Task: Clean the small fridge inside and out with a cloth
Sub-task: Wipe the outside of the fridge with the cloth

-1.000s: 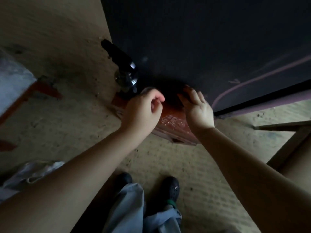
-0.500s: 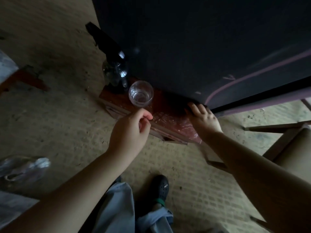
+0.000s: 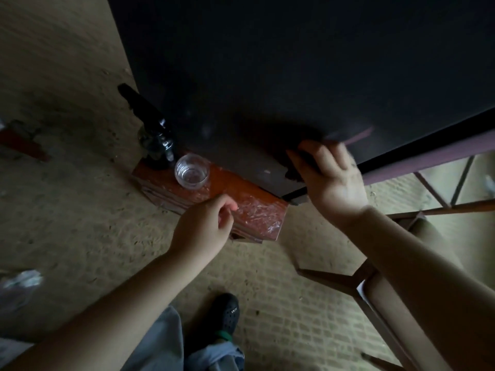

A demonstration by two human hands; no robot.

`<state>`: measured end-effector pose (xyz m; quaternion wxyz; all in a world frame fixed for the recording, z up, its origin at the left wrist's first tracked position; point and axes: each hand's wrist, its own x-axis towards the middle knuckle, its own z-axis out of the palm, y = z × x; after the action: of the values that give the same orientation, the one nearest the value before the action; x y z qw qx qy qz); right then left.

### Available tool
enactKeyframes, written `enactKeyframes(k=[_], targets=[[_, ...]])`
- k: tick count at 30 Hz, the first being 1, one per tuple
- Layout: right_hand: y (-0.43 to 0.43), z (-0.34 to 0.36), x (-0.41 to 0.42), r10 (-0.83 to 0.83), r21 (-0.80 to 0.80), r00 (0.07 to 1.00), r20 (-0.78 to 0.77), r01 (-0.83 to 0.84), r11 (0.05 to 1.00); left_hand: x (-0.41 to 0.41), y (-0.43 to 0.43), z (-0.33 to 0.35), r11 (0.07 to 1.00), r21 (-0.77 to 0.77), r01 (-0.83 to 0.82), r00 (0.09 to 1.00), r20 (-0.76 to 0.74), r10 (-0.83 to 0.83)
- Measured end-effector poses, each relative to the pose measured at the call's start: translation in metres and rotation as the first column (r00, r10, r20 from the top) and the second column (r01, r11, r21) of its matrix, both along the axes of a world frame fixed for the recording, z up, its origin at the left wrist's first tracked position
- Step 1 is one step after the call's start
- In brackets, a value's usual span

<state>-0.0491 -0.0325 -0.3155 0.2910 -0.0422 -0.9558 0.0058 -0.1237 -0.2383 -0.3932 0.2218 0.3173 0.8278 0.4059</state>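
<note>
The right hand [image 3: 332, 180] grips a dark cloth [image 3: 296, 170], pressing it to the small fridge [image 3: 267, 76] at the lower corner just beyond its fingers. The left hand [image 3: 203, 226] is loosely curled and holds nothing visible, near a glass [image 3: 191, 171]. Likely 1 outer side is underway; the inside remains.
</note>
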Motion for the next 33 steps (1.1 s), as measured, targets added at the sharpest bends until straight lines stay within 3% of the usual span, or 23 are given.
enactKeyframes(k=[6,9,12,16,19,25,27,29,31,33], targets=[[0.018,0.082,0.019,-0.056,0.291,0.954,-0.295,0.146,0.945,-0.017,0.027,0.045,0.999,0.034,0.016,1.0,-0.021,-0.015],[0.026,0.064,0.025,-0.054,0.317,0.955,-0.291,0.149,0.937,-0.019,0.024,0.042,0.998,0.041,0.038,0.999,-0.03,-0.037],[0.02,-0.001,0.028,-0.069,0.093,0.989,-0.128,0.081,0.992,-0.013,0.011,0.021,0.999,0.027,0.042,0.999,0.007,-0.042],[0.013,-0.11,0.026,-0.082,0.176,0.99,0.114,0.061,0.983,-0.002,-0.006,-0.008,0.997,-0.053,0.054,0.998,0.035,-0.053],[-0.002,-0.166,0.006,-0.14,0.178,0.934,0.328,0.084,0.98,-0.006,-0.009,-0.028,0.993,-0.091,0.077,0.997,0.024,-0.075],[-0.028,-0.19,-0.008,-0.218,0.009,0.783,0.582,0.262,0.965,-0.017,-0.009,-0.056,0.994,-0.111,-0.005,0.997,0.07,0.013],[-0.023,-0.174,-0.008,-0.178,0.0,0.728,0.662,0.238,0.971,-0.012,-0.011,-0.054,0.993,-0.118,-0.014,0.996,0.091,0.024],[-0.018,-0.149,-0.009,-0.163,-0.109,0.762,0.627,0.293,0.95,-0.008,-0.011,-0.047,0.99,-0.139,0.012,0.994,0.113,0.004],[-0.014,-0.116,-0.004,-0.194,-0.223,0.865,0.463,0.326,0.919,-0.009,-0.009,-0.038,0.99,-0.135,0.034,0.992,0.121,-0.018],[-0.006,-0.076,0.003,-0.238,-0.214,0.937,0.258,0.295,0.931,-0.015,-0.005,-0.026,0.991,-0.127,0.038,0.993,0.118,-0.023]])
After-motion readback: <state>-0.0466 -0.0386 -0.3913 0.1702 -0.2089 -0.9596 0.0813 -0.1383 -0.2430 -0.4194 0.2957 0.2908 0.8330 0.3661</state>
